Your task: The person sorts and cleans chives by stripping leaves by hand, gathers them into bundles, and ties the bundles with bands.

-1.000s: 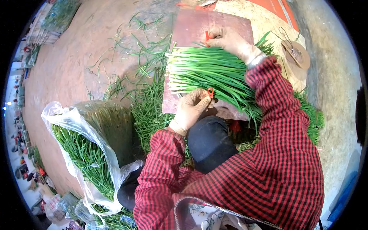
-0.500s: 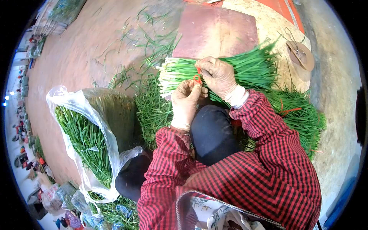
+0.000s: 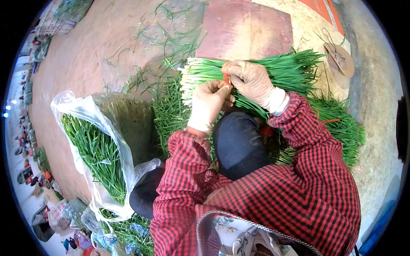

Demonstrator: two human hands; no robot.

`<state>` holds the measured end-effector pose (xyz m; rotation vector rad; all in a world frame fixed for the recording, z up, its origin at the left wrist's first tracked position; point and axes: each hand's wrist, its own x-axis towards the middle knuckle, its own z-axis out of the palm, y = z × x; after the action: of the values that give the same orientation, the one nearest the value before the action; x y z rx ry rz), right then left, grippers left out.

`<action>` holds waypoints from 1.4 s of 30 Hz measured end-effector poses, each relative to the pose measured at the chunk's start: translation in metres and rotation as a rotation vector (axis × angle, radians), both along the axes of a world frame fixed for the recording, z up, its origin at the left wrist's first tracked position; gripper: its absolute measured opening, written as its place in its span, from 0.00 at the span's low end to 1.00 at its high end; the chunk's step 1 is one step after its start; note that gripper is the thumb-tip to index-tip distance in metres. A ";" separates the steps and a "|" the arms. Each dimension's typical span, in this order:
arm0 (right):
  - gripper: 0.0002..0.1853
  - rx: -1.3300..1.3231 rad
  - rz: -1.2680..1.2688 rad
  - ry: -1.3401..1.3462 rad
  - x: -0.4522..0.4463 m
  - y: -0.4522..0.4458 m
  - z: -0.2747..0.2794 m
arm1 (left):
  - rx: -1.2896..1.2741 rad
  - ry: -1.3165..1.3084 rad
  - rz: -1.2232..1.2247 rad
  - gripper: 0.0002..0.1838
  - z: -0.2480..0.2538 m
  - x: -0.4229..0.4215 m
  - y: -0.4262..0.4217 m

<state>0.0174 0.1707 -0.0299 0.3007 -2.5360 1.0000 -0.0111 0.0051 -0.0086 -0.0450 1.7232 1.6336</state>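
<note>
A bundle of long green stalks (image 3: 294,70) lies across the reddish board (image 3: 247,30), pale ends to the left and leaf tips to the right. My left hand (image 3: 209,102), gloved, pinches a red tie (image 3: 227,79) at the near side of the bundle. Just right of it, my gloved right hand (image 3: 254,84) is closed at the same tie, over the stalks. The two hands almost touch. Part of the tie is hidden by the fingers.
A clear plastic bag (image 3: 128,158) of green stalks stands at the left. Loose greens (image 3: 171,119) lie beside the board. More stalks (image 3: 341,128) with red ties lie at the right, below a tan strap roll (image 3: 341,64). My dark knee (image 3: 239,143) is under the hands.
Both hands have come together from opposite sides of the bundle, bringing the red tie around it near the pale ends. The leaf tips have swung up to the right.
</note>
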 end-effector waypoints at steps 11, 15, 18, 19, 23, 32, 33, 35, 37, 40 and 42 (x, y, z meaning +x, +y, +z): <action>0.09 -0.074 -0.035 -0.167 -0.006 -0.001 0.004 | -0.053 0.072 0.066 0.11 -0.001 0.008 0.005; 0.08 -0.142 -0.150 -0.151 -0.003 -0.006 -0.001 | -0.066 0.283 0.173 0.11 -0.004 0.009 -0.015; 0.07 -0.113 -0.189 -0.063 0.000 -0.010 -0.009 | -0.292 0.735 0.341 0.14 0.003 -0.020 -0.038; 0.06 -0.087 -0.193 -0.032 -0.002 -0.010 -0.010 | -0.512 0.929 0.260 0.17 0.009 -0.034 -0.042; 0.05 -0.039 -0.184 0.021 -0.007 -0.011 -0.010 | -0.708 0.683 -0.008 0.21 -0.002 -0.074 -0.042; 0.06 -0.154 -0.198 -0.063 -0.006 -0.011 -0.010 | -0.301 0.537 0.617 0.12 -0.022 -0.109 -0.096; 0.06 -0.145 -0.208 -0.067 -0.007 -0.012 -0.008 | -0.299 0.537 0.611 0.12 -0.009 -0.110 -0.088; 0.06 -0.121 -0.192 -0.092 -0.007 -0.013 -0.002 | -0.280 1.135 0.454 0.17 0.017 -0.106 -0.063; 0.06 -0.129 -0.138 -0.059 -0.008 -0.016 0.006 | -0.202 1.438 0.140 0.24 0.011 -0.090 -0.019; 0.05 -0.164 -0.097 0.033 -0.010 -0.007 0.034 | -0.626 1.358 -0.495 0.20 -0.005 -0.063 0.009; 0.05 -0.482 -0.182 0.029 -0.009 0.001 0.053 | -0.586 1.307 -0.387 0.19 0.005 -0.057 0.009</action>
<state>0.0087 0.1717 0.0234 -0.0533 -2.1590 1.4667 -0.0677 0.0139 -0.0032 1.2241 2.8329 0.7479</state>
